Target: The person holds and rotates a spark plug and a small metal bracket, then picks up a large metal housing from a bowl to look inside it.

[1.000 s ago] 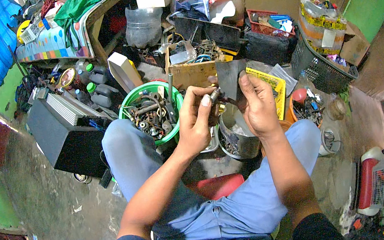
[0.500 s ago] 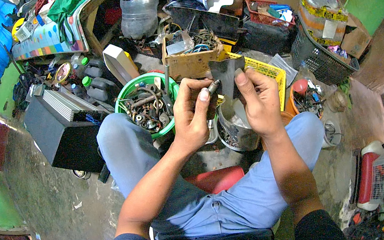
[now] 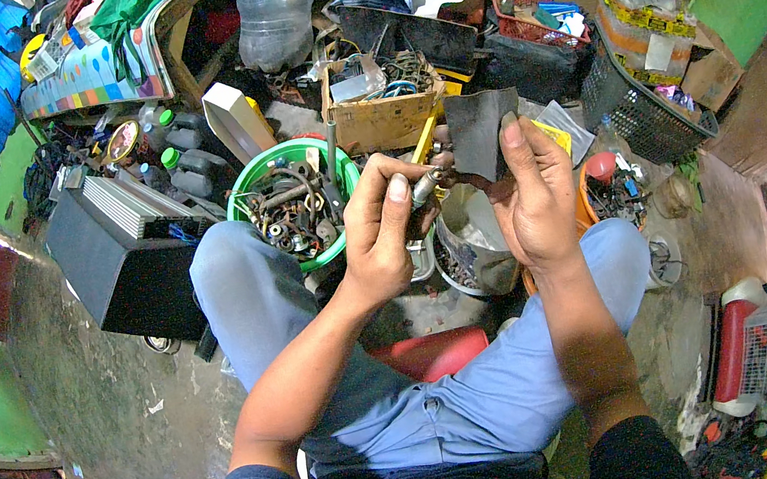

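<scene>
Between the thumb and fingers of my left hand [image 3: 379, 235] is a small cylindrical metal part [image 3: 425, 188], silvery with a narrower tip pointing up and right. My right hand [image 3: 537, 204] pinches a dark grey piece of sandpaper [image 3: 482, 134] at its right edge, thumb on top. The sheet stands nearly flat toward me, its lower left corner close to the metal part's tip. Whether they touch, I cannot tell. Below the hands stands a grey bucket [image 3: 482, 269] with small parts near it. Left of my left hand is a green basin [image 3: 233, 186] full of metal parts.
A wooden box [image 3: 379, 123] of cables stands beyond the hands, near a yellow crate [image 3: 426, 143]. At the left sits a black box-shaped case [image 3: 122, 283]. On the right are a dark mesh basket [image 3: 625, 108] and an orange container [image 3: 589, 205] of parts.
My right hand has shifted right and turned, so the sandpaper now faces me more broadly. The metal part has tilted slightly in my left hand, which has barely moved.
</scene>
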Demonstrator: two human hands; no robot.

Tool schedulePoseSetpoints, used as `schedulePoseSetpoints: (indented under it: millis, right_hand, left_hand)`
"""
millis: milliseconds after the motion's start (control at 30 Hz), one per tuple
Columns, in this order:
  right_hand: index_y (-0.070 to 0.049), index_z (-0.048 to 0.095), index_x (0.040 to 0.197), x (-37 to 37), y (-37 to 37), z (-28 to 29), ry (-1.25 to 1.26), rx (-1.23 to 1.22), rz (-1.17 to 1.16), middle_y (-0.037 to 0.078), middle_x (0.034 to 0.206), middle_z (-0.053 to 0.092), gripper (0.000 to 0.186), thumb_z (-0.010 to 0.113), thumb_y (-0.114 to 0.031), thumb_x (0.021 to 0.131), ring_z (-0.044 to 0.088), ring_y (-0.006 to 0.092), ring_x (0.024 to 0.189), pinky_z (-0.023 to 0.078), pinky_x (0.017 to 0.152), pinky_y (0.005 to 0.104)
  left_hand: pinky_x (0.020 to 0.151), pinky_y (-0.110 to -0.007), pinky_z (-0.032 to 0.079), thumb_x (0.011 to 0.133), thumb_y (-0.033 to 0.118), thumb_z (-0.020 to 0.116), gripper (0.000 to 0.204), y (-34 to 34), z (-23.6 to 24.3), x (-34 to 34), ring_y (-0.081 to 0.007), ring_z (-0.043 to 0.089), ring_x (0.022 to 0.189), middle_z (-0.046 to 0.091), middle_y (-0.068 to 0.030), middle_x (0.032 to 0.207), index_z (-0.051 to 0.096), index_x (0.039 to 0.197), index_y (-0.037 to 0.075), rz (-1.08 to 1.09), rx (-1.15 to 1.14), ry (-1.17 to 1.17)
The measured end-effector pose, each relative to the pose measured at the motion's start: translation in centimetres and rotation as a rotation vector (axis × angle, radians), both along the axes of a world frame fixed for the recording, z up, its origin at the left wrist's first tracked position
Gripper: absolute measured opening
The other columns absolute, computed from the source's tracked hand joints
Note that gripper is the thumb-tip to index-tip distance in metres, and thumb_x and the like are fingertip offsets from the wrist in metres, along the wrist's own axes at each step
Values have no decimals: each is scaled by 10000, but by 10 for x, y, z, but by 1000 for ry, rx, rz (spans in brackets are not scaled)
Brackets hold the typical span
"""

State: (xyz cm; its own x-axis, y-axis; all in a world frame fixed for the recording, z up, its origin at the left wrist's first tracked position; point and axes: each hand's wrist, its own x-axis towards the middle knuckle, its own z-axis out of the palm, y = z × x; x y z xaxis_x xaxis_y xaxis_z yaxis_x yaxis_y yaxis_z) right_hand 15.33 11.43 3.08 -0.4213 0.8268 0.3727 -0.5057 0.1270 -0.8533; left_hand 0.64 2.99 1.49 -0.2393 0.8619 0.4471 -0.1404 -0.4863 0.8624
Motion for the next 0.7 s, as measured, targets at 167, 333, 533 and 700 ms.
schedulePoseSetpoints:
  millis: [167,333,533,700]
  right_hand:
    - [25,597,1280,-2,-16,14,38,-14,29,87,996,699,347,612,-178,1000,661,122,827,550,731,268]
    - [36,539,1351,1,-18,17,-10,-20,31,108,1005,685,470,694,-119,935,648,123,797,549,670,259]
    - [39,558,1316,1,-17,20,-37,-25,-58,93,1008,684,460,721,-111,914,647,120,774,549,662,251]
    - [46,640,1156,3,-17,13,-43,-24,-20,78,929,691,279,705,-94,924,656,122,769,552,660,259]
  left_hand:
    - [543,-216,395,1070,261,378,260,-1,-6,-3,-66,483,643,544,-36,812,504,1033,37,25,5,47]
    - [520,-224,374,1072,258,367,261,-2,0,-1,-71,458,592,527,-32,770,495,1009,40,65,18,93]
    - [510,-228,370,1073,258,367,256,1,-3,2,-77,446,564,522,-36,750,486,1007,42,-7,22,9]
    - [558,-216,362,1081,241,388,253,-2,-3,0,-56,431,621,519,-23,797,499,1021,22,-33,34,-10]
